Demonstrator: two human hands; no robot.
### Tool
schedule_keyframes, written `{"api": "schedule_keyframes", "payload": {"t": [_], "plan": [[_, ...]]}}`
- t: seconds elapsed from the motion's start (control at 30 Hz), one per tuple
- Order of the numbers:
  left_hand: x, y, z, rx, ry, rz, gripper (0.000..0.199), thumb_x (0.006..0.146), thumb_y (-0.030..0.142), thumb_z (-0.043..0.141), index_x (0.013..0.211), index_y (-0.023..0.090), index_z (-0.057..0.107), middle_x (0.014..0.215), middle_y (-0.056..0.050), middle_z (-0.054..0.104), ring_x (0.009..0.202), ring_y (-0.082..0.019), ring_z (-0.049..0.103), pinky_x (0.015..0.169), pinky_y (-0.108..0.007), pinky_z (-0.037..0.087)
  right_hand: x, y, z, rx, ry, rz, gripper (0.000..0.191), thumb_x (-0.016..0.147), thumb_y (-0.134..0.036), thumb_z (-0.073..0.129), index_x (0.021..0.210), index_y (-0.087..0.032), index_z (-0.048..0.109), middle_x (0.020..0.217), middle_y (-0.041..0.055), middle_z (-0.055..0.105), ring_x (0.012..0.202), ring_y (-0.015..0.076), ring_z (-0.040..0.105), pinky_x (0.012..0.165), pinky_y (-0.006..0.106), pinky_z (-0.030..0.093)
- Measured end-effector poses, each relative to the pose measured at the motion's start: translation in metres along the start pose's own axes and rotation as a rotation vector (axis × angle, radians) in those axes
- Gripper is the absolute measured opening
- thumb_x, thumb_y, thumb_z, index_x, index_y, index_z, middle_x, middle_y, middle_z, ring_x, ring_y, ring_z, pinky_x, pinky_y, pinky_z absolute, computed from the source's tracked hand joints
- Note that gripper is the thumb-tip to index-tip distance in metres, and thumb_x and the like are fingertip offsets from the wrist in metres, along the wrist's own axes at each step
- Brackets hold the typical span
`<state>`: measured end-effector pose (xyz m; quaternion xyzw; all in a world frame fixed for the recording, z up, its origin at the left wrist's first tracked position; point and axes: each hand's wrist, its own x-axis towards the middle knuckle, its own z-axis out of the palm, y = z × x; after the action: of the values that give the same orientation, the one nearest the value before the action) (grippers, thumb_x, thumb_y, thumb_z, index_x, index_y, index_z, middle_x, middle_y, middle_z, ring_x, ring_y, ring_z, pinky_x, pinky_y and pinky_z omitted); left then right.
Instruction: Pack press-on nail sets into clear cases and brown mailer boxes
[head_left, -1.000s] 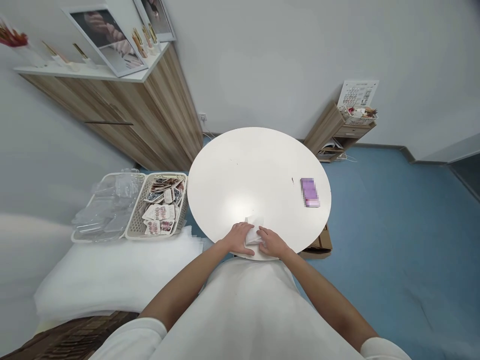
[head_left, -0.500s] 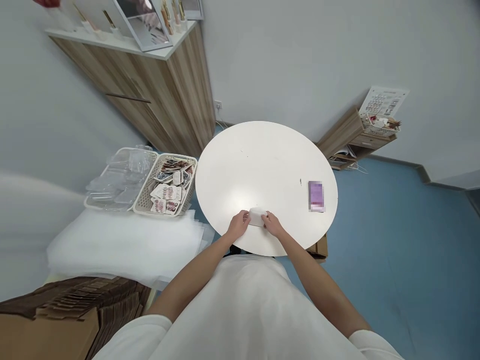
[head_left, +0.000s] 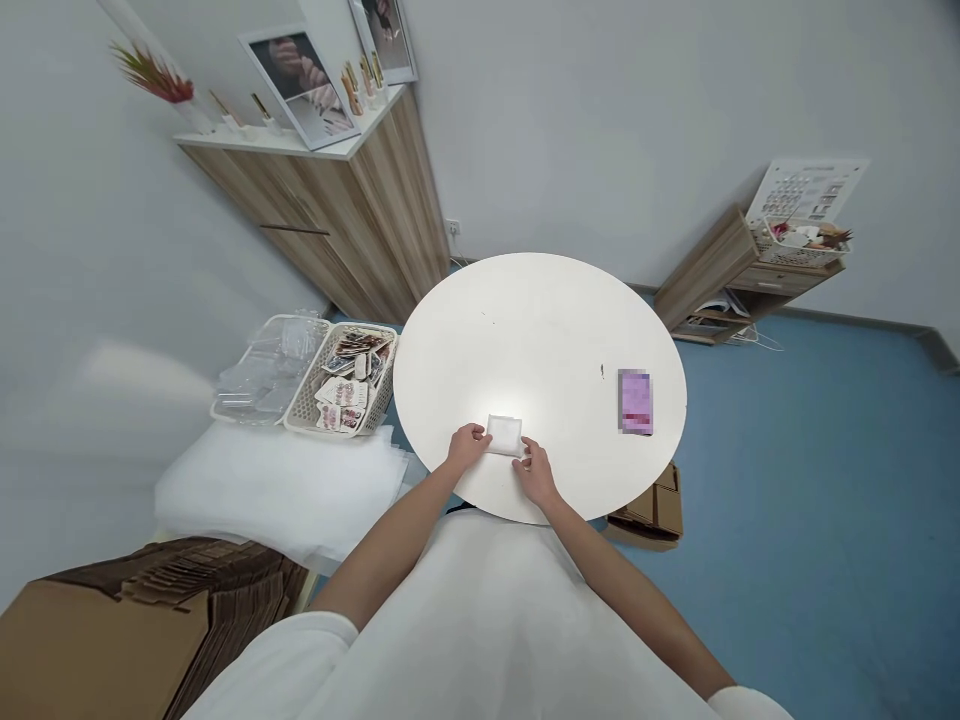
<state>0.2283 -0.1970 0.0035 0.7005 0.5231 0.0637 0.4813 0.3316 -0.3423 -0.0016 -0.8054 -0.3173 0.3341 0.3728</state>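
Note:
A small, flat, rectangular white packet (head_left: 505, 435) with a pale rim is at the near part of the round white table (head_left: 532, 310). My left hand (head_left: 468, 446) has its thumb and fingers closed on the packet's left edge. At the lower right corner, my right hand (head_left: 535, 472) holds the packet between its thumb and curled fingers. What the packet contains cannot be made out. To the right on the same table lies a purple, blurred-out rectangular item (head_left: 635, 402), apart from both hands.
Left of the table stand a basket of printed cards (head_left: 291, 415) and another of clear plastic pieces (head_left: 214, 410), beside white sheets (head_left: 277, 490). Folded cardboard (head_left: 112, 640) fills the lower left. A wooden cabinet (head_left: 315, 210) and small shelf (head_left: 712, 270) stand behind; a carton (head_left: 660, 510) sits below right.
The white item now shows as a flat, squared packet with a visible rim. My right hand has shifted slightly down, its fingers more spread. The camera view has tilted up and shifted left.

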Motion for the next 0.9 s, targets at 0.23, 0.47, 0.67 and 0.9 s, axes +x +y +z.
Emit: {"api": "schedule_keyframes", "payload": {"t": [0.23, 0.47, 0.67, 0.9], "plan": [[-0.012, -0.002, 0.005, -0.028, 0.066, -0.091, 0.023, 0.066, 0.035, 0.063, 0.080, 0.017, 0.059, 0.077, -0.004, 0.062, 0.075, -0.017, 0.058, 0.071, -0.028, 0.044, 0.008, -0.005, 0.001, 0.069, -0.067, 0.007, 0.052, 0.071, -0.031, 0.050, 0.121, -0.021, 0.040, 0.108, 0.0089, 0.046, 0.093, 0.0192, 0.052, 0.082, 0.034, 0.044], [-0.019, -0.014, 0.016, -0.247, 0.022, -0.137, 0.018, 0.068, 0.027, 0.061, 0.082, 0.016, 0.060, 0.075, -0.004, 0.063, 0.069, -0.014, 0.060, 0.069, -0.028, 0.047, 0.015, -0.016, 0.005, 0.277, 0.015, 0.227, 0.046, 0.069, -0.033, 0.050, 0.112, -0.018, 0.048, 0.113, 0.0091, 0.052, 0.096, 0.0196, 0.053, 0.081, 0.033, 0.046], [-0.008, -0.019, 0.000, -0.300, 0.063, -0.084, 0.022, 0.068, 0.022, 0.061, 0.089, 0.015, 0.057, 0.081, -0.005, 0.063, 0.070, -0.013, 0.059, 0.067, -0.027, 0.048, 0.023, -0.038, 0.022, 0.359, 0.072, 0.294, 0.039, 0.068, -0.031, 0.052, 0.105, -0.019, 0.048, 0.109, 0.0084, 0.056, 0.096, 0.0180, 0.056, 0.082, 0.031, 0.047], [0.036, -0.038, -0.073, -0.252, 0.217, -0.022, 0.015, 0.071, 0.021, 0.056, 0.085, 0.017, 0.059, 0.080, -0.004, 0.063, 0.070, -0.014, 0.059, 0.069, -0.029, 0.047, 0.069, -0.095, 0.078, 0.205, -0.056, 0.159, 0.048, 0.069, -0.026, 0.049, 0.116, -0.021, 0.043, 0.117, 0.0065, 0.052, 0.103, 0.0186, 0.052, 0.086, 0.034, 0.043]]}}
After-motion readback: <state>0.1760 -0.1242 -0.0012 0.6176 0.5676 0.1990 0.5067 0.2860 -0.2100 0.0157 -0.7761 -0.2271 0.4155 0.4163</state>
